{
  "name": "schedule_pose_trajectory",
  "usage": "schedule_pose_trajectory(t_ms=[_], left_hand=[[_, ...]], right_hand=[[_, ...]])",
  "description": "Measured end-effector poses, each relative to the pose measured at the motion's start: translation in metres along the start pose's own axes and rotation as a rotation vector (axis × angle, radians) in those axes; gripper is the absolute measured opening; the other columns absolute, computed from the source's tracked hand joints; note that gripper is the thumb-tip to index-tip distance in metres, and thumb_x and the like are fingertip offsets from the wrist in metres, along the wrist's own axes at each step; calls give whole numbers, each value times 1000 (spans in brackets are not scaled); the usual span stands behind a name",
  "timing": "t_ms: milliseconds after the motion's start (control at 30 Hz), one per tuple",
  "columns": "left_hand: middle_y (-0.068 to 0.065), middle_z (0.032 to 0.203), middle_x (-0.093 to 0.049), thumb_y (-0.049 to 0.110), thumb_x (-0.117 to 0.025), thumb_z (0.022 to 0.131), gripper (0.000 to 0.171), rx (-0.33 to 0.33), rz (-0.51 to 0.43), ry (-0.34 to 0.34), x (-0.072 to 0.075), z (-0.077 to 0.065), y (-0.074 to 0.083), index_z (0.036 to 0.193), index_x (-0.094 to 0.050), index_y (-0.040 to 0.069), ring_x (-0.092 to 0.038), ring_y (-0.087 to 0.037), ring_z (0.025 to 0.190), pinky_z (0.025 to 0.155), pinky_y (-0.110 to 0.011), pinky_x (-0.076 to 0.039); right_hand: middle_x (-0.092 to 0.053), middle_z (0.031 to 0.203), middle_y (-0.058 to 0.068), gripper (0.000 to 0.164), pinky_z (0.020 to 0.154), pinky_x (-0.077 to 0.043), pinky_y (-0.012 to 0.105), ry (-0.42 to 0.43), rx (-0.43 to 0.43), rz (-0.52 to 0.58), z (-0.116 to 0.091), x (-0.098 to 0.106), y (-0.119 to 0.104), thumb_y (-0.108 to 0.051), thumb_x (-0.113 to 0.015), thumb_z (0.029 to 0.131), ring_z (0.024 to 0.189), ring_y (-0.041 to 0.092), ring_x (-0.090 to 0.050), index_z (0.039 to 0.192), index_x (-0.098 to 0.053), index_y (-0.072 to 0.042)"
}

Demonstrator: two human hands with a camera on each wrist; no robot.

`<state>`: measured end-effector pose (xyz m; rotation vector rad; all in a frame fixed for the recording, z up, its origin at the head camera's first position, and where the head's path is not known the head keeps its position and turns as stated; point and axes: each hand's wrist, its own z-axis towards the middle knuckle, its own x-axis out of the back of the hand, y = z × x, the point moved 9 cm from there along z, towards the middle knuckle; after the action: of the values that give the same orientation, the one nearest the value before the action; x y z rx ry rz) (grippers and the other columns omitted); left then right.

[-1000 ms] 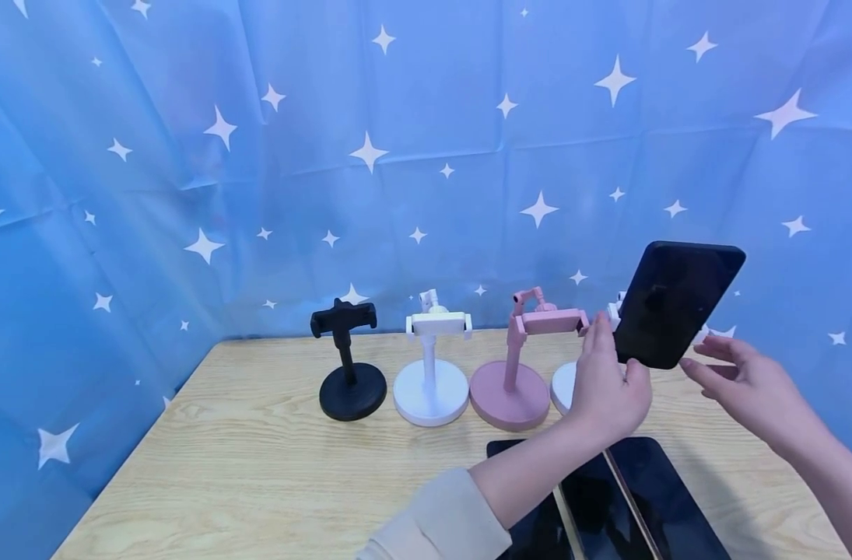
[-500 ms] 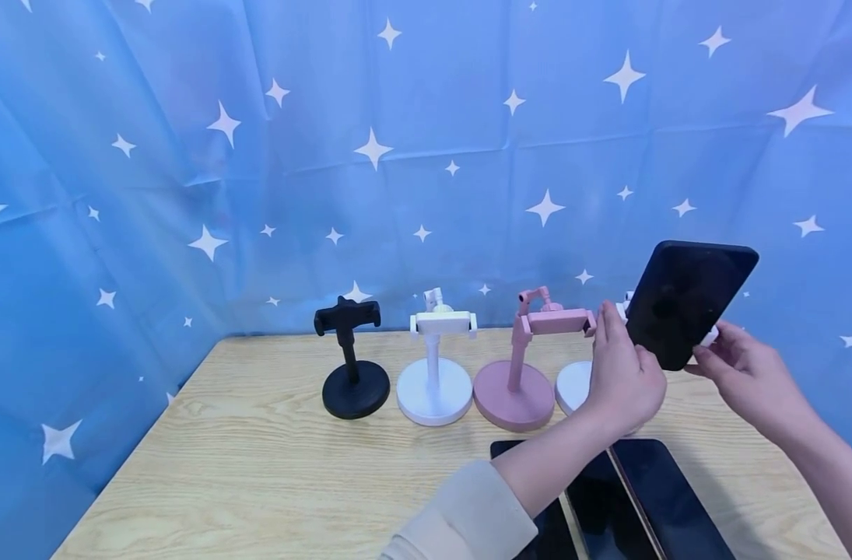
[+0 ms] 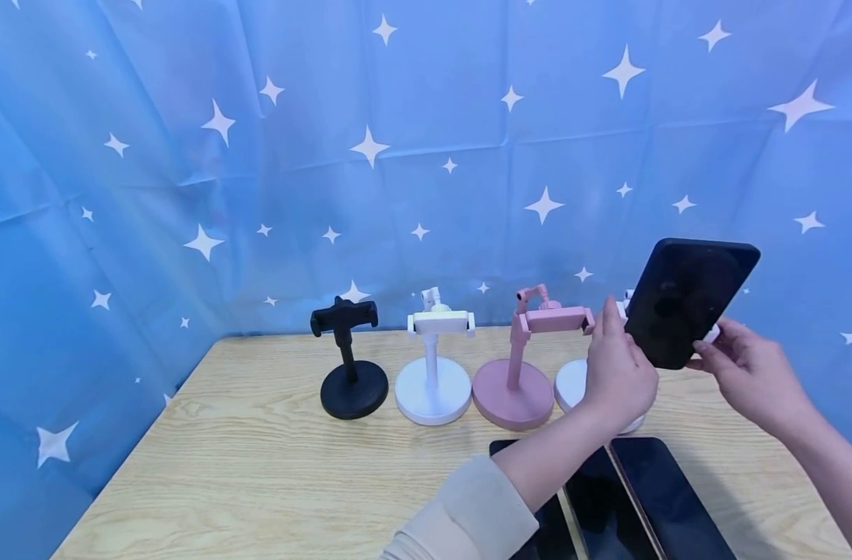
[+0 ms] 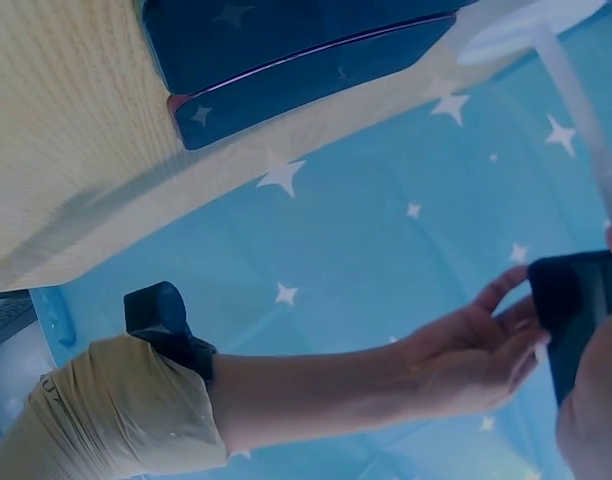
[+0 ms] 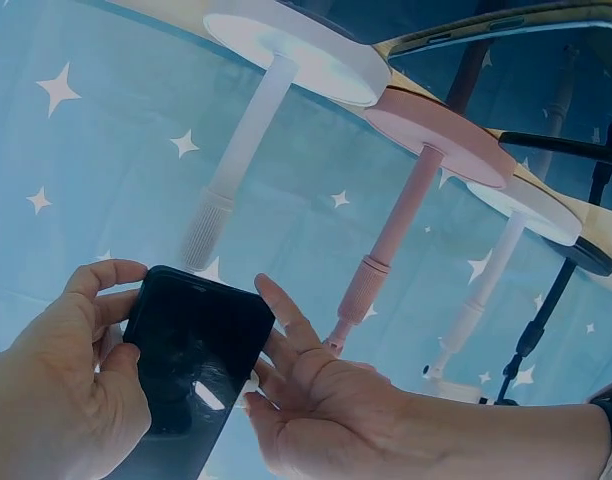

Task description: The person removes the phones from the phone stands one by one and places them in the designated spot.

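A black smartphone (image 3: 692,303) sits tilted at the head of the rightmost white phone stand (image 3: 570,383). My right hand (image 3: 762,381) pinches the white holder's end at the phone's right edge, thumb in front. At the opposite edge is my left hand (image 3: 618,377), its fingers about the holder's other end and its index finger extended. The right wrist view shows the phone's dark screen (image 5: 196,360) between both hands, with a bit of white holder (image 5: 251,385) by the left fingers. Most of the holder is hidden behind phone and hands.
Left of these hands stand a pink phone stand (image 3: 513,393), a white one (image 3: 433,393) and a black one (image 3: 354,390). Several dark-screened phones or tablets (image 3: 671,498) lie at the table's (image 3: 257,467) front, under the left forearm. A blue star-patterned curtain (image 3: 433,78) hangs behind.
My right hand has moved in from beside the phone and now pinches the holder's end. The phone and left hand shifted slightly right in view, then stayed nearly still.
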<state>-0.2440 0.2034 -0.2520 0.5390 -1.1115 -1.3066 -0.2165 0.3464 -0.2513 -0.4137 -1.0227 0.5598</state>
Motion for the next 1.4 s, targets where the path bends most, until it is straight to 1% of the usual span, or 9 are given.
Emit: schedule_pose_trajectory(t_ms=[267,400,500,633,1000,1067,1233,1300,1400], left_hand=[[-1,132,-50,4,-47,93,45,-78,43,104,8,0,4,137,-41,9,-47,-11,120,92,-19,-42],[-1,130,-52,4,-45,94,42,-105,19,123,10,-1,4,135,-44,10,-48,-11,119,91,-18,-42],[-1,129,-53,3,-45,94,40,-128,3,130,11,-2,5,134,-46,11,-49,-10,118,91,-17,-42],[0,127,-55,2,-45,94,39,-141,-29,133,12,-3,6,131,-48,12,-50,-9,117,90,-16,-42],[-1,107,-63,0,-47,92,33,-161,-109,163,17,-6,8,121,-54,14,-58,-3,98,80,-9,-43],[-1,105,-63,0,-47,93,32,-178,-119,162,19,-6,10,121,-55,14,-58,-3,97,77,-7,-43],[-2,91,-64,1,-47,93,32,-203,-154,136,24,-7,17,120,-57,13,-57,0,81,65,-4,-41],[-1,93,-65,1,-48,92,34,-167,-191,107,26,-7,16,122,-57,15,-57,0,73,59,-6,-41],[2,98,-66,3,-50,92,37,-55,-311,32,28,-7,11,124,-57,20,-58,1,68,53,-9,-44]], right_hand=[[-56,98,37,30,52,-43,10,14,37,-27,-3,4,-1,-2,-43,94,67,-19,-51,120,-46,12],[-63,87,-11,26,51,-43,13,38,54,-15,-4,6,-1,-1,-45,93,66,-18,-53,116,-49,10],[-64,88,-10,25,53,-42,8,56,55,-16,-5,7,-2,1,-45,92,66,-19,-52,115,-49,11],[-55,100,38,28,54,-42,6,70,45,-54,-5,7,-3,3,-44,92,65,-22,-48,118,-47,12],[-59,88,35,33,47,-36,8,153,4,-116,-7,17,-10,6,-47,89,62,-27,-40,120,-46,17],[-62,82,27,34,47,-35,8,172,17,-109,-8,20,-13,7,-48,88,62,-27,-41,120,-46,17],[-50,72,-27,31,45,-34,11,180,25,-108,-11,28,-19,6,-48,89,61,-27,-42,119,-48,14],[-52,70,-24,29,44,-33,13,171,26,-124,-13,30,-23,6,-49,89,60,-25,-42,118,-49,13],[-61,70,-3,29,46,-35,9,156,41,-142,-15,33,-31,9,-50,87,59,-24,-43,116,-49,13]])
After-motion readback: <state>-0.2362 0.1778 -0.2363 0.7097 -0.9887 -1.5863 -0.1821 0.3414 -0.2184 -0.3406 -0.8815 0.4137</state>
